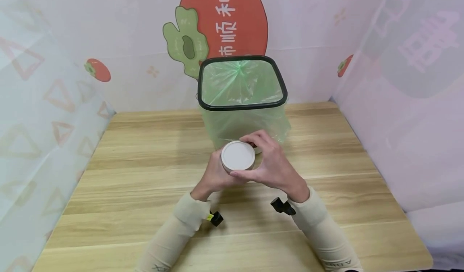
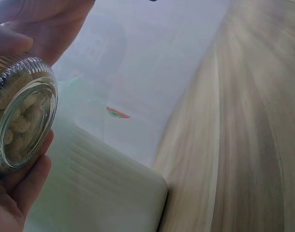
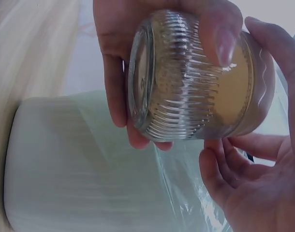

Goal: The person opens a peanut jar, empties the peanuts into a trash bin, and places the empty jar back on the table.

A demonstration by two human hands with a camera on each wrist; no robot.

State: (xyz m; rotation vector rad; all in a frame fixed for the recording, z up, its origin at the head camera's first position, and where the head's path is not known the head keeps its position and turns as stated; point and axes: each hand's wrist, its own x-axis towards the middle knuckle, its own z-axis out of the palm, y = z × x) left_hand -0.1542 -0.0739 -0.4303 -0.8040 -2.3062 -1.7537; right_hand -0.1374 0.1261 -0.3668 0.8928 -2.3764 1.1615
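A ribbed clear glass jar (image 3: pixel 181 82) with lumpy brown contents is held above the table, its round white lid (image 1: pixel 238 156) facing up toward the head camera. My left hand (image 1: pixel 214 171) grips the glass body, thumb across the ribs and fingers along the other side. The fingers and thumb of my right hand (image 1: pixel 272 163) curl around opposite sides of the lid. In the left wrist view the jar's bottom (image 2: pixel 29 123) shows, with the brown pieces visible through it.
Just beyond the hands stands a white bin (image 3: pixel 55 159) with a black rim (image 1: pixel 243 107), lined with a green plastic bag (image 1: pixel 246 123). The wooden table (image 1: pixel 145 163) is bounded by printed cloth walls (image 1: pixel 137 78) at the back and sides.
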